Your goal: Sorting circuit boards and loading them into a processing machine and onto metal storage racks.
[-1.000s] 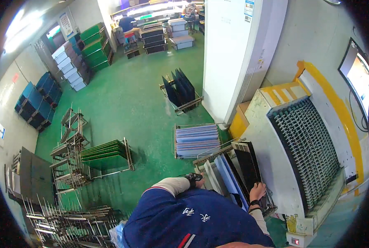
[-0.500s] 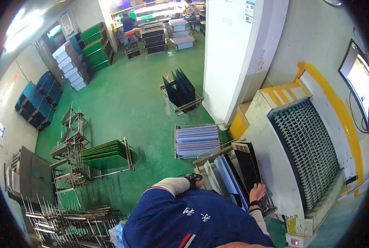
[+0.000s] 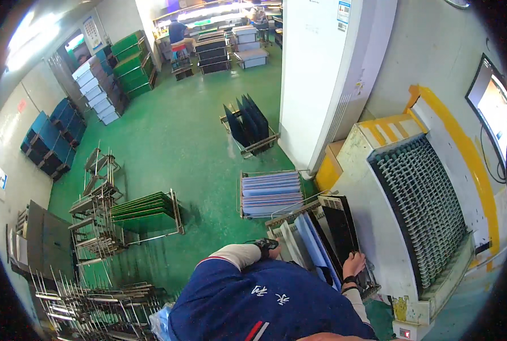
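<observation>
A metal rack [image 3: 294, 216] stands in front of me, holding upright panels, some pale and some dark. My right hand [image 3: 354, 264] is at its right side, with fingers closed on the near edge of a black panel [image 3: 337, 221]. A pale blue sheet [image 3: 309, 233] and a whitish sheet [image 3: 290, 241] stand further left in the same rack. At the rack's left side is my left hand [image 3: 274, 249], below a dark wristband. Its fingers are mostly hidden, so its grip does not show.
Right of the rack stands a machine with a sloped bed of rollers [image 3: 421, 210]. Beyond the rack are a rack of pale blue sheets [image 3: 270, 193] and one of dark panels [image 3: 248, 125]. Green panels [image 3: 145, 211] and bare metal racks [image 3: 97, 227] stand left. A person [image 3: 178, 33] sits far back.
</observation>
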Motion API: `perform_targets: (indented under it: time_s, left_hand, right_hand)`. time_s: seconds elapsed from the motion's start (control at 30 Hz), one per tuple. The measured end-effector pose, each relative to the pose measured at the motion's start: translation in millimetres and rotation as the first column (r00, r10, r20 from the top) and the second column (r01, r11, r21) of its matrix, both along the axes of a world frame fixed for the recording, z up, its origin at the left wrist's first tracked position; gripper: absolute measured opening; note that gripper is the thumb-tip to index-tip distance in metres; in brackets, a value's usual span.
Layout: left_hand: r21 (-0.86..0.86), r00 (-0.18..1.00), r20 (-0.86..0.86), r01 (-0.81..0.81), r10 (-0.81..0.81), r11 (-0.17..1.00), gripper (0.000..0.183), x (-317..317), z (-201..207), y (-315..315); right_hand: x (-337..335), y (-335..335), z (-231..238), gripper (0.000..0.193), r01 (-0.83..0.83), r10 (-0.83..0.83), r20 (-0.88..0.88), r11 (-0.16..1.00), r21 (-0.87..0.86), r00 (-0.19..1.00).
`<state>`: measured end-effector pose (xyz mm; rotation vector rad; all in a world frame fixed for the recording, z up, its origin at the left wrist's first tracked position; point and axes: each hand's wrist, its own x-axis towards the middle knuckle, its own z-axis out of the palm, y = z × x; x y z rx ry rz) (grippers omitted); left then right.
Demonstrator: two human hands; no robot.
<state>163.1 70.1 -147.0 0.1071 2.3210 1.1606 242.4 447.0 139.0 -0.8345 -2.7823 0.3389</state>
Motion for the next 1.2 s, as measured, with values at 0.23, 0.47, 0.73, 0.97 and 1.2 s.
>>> perform_targets:
  time_s: [0.23,0.47,0.73,0.97,1.2]
  left_hand:
    - [-0.036,0.988,-0.060,-0.142,0.140,0.989,0.026,7.8,8.3,12.0]
    - [0.157,0.994,-0.049,-0.088,0.097,0.984,0.033,10.0,11.3,2.2]
    - [-0.258,0.983,-0.172,0.017,-0.063,0.966,0.027,10.6,78.9,10.5]
    - [-0.406,0.979,-0.047,0.162,-0.197,0.899,0.074,12.3,68.0,5.5]
    - [-0.127,0.969,-0.236,0.046,-0.075,0.991,0.064,24.6,43.0,7.5]
  right_hand:
    - [-3.6,-1.7,0.4,0.022,-0.001,0.001,0.017,1.000,0.005,1.000]
    - [-0.1,-0.9,-5.9,0.022,0.007,-0.004,-0.033,0.997,0.072,0.999]
    - [-2.0,1.2,-7.2,0.020,0.034,-0.034,-0.001,0.998,0.048,0.999]
    - [1.5,-0.3,1.9,0.020,0.007,-0.006,0.034,1.000,-0.022,0.999]
    - [1.5,0.9,-0.9,0.020,-0.009,0.010,0.034,1.000,-0.013,0.999]
